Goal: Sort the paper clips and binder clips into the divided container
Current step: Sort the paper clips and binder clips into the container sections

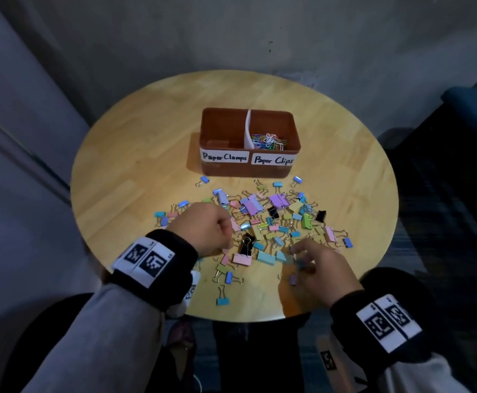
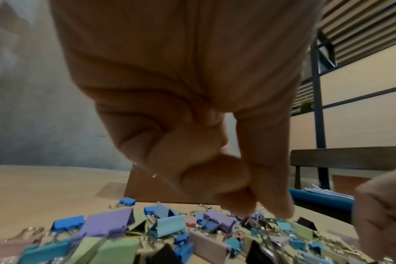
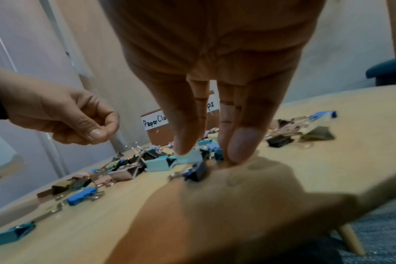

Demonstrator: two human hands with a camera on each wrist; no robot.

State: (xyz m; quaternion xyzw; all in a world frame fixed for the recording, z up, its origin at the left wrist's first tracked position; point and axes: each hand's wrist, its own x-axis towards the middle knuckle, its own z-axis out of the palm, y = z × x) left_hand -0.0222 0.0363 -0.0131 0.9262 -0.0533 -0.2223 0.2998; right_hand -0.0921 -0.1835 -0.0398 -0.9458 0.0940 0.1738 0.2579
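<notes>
Dozens of binder clips [image 1: 263, 219] in pastel, blue and black lie heaped on the near half of the round wooden counter [image 1: 135, 171], just in front of the brown divided container [image 1: 248, 141], so that both hands can pick from the pile and reach the box without stretching. The container's labels face the person: the left compartment, marked "Paper Clamps", looks bare of clips in the head view, while the right one, marked "Paper Clips", already holds a tangle of coloured paper clips [image 1: 270, 140]; by that showing the paper-clip half of the sort seems largely done and the binder clips are the work that remains. The left hand [image 1: 207, 232] hovers over the left edge of the pile with its fingers [image 2: 215, 180] curled in and thumb tip against forefinger; a thin bright sliver shows near them in the wrist view, but whether it pinches a wire clip or nothing cannot be told. The right hand [image 1: 321, 268] reaches down at the near right of the pile, its fingers [image 3: 242, 144] straight and close together, tips pressing among the small blue clips beside a light blue binder clip [image 3: 170, 161]; it appears to be gathering or about to pinch one, yet no clip is clearly lifted. A few strays lie apart toward the counter's near edge, among them a teal clip [image 1: 222, 300].
</notes>
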